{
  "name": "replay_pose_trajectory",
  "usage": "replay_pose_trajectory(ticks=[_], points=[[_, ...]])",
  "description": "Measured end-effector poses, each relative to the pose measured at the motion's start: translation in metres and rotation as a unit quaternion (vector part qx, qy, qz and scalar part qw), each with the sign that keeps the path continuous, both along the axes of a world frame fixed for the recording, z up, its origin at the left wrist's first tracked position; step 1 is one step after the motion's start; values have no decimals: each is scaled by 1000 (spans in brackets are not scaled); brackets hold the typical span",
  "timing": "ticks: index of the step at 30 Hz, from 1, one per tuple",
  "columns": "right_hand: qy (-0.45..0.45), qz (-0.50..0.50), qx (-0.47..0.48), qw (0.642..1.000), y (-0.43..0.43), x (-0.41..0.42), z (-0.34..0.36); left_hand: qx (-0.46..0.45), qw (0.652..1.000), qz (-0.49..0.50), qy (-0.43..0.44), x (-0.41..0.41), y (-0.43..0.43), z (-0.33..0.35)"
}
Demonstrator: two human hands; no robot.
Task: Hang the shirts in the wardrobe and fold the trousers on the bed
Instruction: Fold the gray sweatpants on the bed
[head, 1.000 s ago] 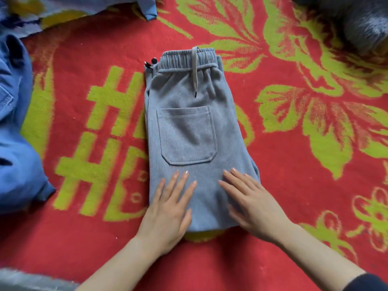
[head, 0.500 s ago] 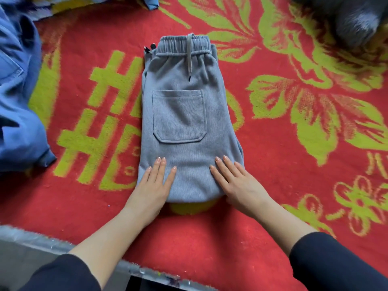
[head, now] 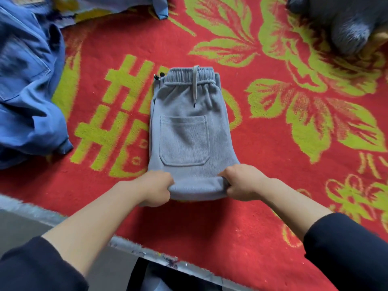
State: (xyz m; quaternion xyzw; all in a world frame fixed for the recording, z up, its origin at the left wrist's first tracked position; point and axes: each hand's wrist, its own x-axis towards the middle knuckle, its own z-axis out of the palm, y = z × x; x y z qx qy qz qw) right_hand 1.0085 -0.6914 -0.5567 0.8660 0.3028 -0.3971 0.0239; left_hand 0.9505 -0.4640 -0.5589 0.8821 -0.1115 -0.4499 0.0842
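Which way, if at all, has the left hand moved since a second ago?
Yes. The left hand slid back from below the pocket toward the person and now grips the near fold of the trousers.

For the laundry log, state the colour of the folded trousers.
Light grey; the folded trousers show best in the head view.

Blanket (head: 268,175) lies open beside the trousers (head: 189,131); blue garment (head: 27,106) heaped at left.

A grey furry heap (head: 346,22) lies top right on the red, green-flowered blanket (head: 262,148).
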Motion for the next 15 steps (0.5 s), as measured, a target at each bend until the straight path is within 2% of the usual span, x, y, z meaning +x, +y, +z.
replay_pose_trajectory(ticks=[4, 8, 12, 15], points=[[164, -83, -35, 982, -9, -22, 2, -73, 981, 83, 157, -31, 3, -4], [310, -151, -74, 936, -13, -27, 4, -87, 952, 144, 255, -48, 10, -4], [304, -167, -27, 938, -7, -3, 9, -157, 930, 214, 253, -29, 18, 2], [234, -187, 37, 953, -2, 26, 16, -181, 941, 219, 181, 3, 26, 11]])
